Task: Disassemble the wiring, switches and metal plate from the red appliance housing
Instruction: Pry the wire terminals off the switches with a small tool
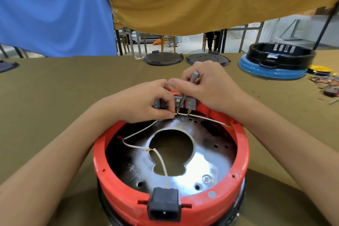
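Directly below my right hand [207, 86], clamped on a slim grey metal tool [189, 86], stood the grey switch [178, 101]; my left hand [146, 101] pinched its white wire [181, 113].

Two dark lids [163, 58] and a blue-based housing [273, 71] sit behind.

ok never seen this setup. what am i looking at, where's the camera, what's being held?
No robot here: a person works with two bare hands, filmed by one wide-angle camera on their head, looking forward and down. In front sits a round red appliance housing with a shiny metal plate inside, white wires and a black power socket at its near rim. The right hand holds a grey tool whose tip reaches the switches at the far rim. The left hand pinches a wire beside them. Farther back on the olive cloth table lie two dark round lids, a black and blue housing and loose coloured wires.
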The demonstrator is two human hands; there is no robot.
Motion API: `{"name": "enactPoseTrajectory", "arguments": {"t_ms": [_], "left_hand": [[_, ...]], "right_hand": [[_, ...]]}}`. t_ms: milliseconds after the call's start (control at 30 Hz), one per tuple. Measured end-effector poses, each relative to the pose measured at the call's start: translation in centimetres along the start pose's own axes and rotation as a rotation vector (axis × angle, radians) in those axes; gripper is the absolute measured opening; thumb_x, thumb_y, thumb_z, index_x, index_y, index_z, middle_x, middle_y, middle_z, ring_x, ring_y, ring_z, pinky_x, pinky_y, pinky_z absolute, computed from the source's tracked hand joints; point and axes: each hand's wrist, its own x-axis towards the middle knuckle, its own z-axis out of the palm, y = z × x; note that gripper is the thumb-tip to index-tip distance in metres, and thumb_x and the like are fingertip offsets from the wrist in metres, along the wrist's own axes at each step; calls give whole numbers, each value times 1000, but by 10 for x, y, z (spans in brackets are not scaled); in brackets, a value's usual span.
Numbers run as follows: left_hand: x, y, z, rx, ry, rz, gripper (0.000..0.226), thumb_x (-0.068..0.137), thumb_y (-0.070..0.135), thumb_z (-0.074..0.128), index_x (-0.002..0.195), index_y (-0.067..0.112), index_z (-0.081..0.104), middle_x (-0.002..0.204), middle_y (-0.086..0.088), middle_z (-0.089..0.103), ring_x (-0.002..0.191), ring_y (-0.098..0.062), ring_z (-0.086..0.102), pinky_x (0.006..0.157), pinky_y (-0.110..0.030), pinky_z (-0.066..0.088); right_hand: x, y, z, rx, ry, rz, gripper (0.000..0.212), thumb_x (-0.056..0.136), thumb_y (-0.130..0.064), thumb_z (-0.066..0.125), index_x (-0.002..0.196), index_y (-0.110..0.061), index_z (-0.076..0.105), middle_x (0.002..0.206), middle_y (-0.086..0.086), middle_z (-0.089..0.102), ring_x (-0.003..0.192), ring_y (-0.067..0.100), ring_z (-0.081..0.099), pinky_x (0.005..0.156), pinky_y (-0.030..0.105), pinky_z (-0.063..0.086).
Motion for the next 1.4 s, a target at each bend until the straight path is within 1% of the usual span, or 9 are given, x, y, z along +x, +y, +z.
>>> {"name": "enactPoseTrajectory", "arguments": {"t_ms": [133,267,367,567,833,967,1067,1200,1400], "left_hand": [[0,0,0,-7,12,-14,8,85,33,73,81,39,70,113,15,50,103,-3,55,98,-35,44],[-1,2,-1,-5,5,-18,9,86,34,72,81,41,68,113,15,50,103,-2,54,98,-35,44],[-1,1,-1,0,-1,-18,4,86,33,71,83,35,70,114,13,51,103,-2,55,98,-35,44],[0,1,-1,9,1,-11,4,87,31,72,84,32,70,114,11,51,103,-6,55,98,-36,44],[1,3,0,9,0,-19,6,86,32,72,81,33,70,111,12,50,100,-4,55,96,-34,44],[1,4,0,16,-18,-23,6,87,32,72,81,33,70,111,13,49,100,-7,55,96,-38,45],[-1,4,-1,-3,-12,-35,6,87,32,72,82,34,70,112,13,50,101,-6,56,97,-38,45],[-1,4,-1,-5,-14,-34,7,87,33,71,81,36,69,113,14,50,101,-4,55,98,-37,45],[-2,3,0,7,-6,-26,4,86,34,71,83,35,70,112,14,50,100,-1,55,98,-36,44]], "right_hand": [[2,1,2,105,-64,112,52,102,-39,51,64,-8,69,57,8,58,56,10,48,62,31,41],[5,2,2,140,-99,149,43,106,-27,41,75,-2,58,69,3,49,64,8,44,64,24,37],[7,4,2,126,-139,196,39,104,-22,40,75,3,51,71,6,43,67,11,40,66,30,34],[9,5,3,174,-157,277,36,104,-22,40,72,-10,50,66,-4,47,56,-1,40,55,11,34],[11,6,3,171,-162,315,36,102,-29,39,69,-17,47,70,-1,50,56,2,40,60,18,37],[10,8,4,105,-198,424,44,101,-39,41,64,-18,55,45,-13,44,43,0,39,59,33,30],[8,6,5,127,-156,369,48,102,-36,40,61,-17,55,51,-11,47,50,3,43,61,32,34],[4,7,2,186,-8,263,54,104,-31,40,62,-5,58,77,21,65,69,26,56,70,30,42],[3,3,1,75,-5,34,55,103,-37,48,68,5,52,58,1,46,56,12,44,59,33,37]]}}
